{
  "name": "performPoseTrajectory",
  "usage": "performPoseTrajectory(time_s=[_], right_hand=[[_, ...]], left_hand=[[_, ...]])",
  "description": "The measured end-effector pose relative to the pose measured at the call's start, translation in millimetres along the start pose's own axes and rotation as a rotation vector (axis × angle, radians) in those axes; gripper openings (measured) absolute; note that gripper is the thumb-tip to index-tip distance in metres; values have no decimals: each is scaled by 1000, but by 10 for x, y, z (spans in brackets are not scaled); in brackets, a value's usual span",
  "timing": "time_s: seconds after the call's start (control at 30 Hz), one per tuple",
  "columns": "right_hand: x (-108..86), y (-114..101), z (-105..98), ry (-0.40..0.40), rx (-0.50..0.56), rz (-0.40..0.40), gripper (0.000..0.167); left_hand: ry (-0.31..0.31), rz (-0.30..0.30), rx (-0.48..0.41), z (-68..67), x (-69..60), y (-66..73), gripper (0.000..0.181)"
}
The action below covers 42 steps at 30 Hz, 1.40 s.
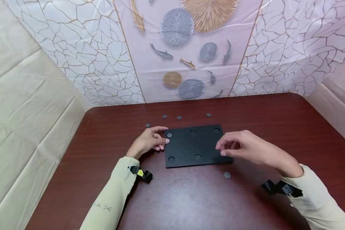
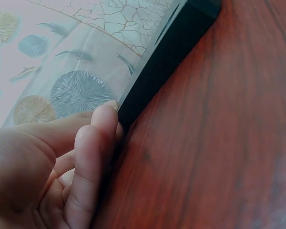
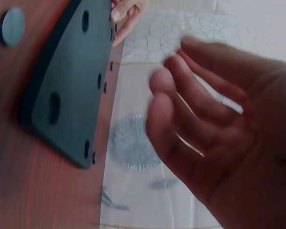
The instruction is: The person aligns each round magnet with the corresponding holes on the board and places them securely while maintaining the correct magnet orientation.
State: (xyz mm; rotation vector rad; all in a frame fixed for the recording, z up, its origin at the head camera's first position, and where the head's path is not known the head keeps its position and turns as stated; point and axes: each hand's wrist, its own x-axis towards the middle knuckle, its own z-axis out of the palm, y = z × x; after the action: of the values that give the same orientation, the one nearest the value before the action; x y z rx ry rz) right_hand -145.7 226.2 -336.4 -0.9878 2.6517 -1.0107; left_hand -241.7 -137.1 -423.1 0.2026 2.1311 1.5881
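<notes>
A flat black board (image 1: 189, 145) with round recesses lies on the table. One grey disc (image 1: 169, 135) sits in its far-left recess. At the board's left edge my left hand (image 1: 147, 140) holds on, thumb on the top face and index finger by the far corner; the left wrist view shows fingertips against the board's side (image 2: 167, 62). My right hand (image 1: 241, 147) hovers over the right end, fingers loosely bent with nothing visible between them, as the right wrist view of the hand (image 3: 214, 119) also shows. It hides the near-right part of the board.
Beyond the board several loose discs lie on the table, among them a left one (image 1: 148, 125) and a right one (image 1: 208, 115). Another disc (image 1: 227, 175) lies in front of the board's near-right edge. A patterned cloth (image 1: 189, 64) hangs behind the dark red table (image 1: 172, 201).
</notes>
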Motion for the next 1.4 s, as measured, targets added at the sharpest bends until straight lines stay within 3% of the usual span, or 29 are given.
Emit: performPoseTrajectory(time_s=[0.17, 0.43, 0.77, 0.93, 1.2, 1.4], right_hand=[[-14, 113, -52, -153, -5, -60, 16], [-14, 289, -16, -274, 60, -74, 19], [-41, 364, 81, -448, 177, 77, 29], [-31, 348, 140, -483, 169, 120, 39], [-13, 280, 213, -496, 113, 172, 40], [3, 276, 232, -492, 69, 140, 40]], left_hand=[[11, -3, 14, -17, -35, 17, 58], [11, -22, 4, -14, -52, -13, 58], [3, -15, 9, 12, -1, -14, 58], [-1, -17, 1, 9, 19, -22, 58], [-4, -15, 7, 2, 26, -15, 57], [1, -9, 11, -2, 15, -1, 57]])
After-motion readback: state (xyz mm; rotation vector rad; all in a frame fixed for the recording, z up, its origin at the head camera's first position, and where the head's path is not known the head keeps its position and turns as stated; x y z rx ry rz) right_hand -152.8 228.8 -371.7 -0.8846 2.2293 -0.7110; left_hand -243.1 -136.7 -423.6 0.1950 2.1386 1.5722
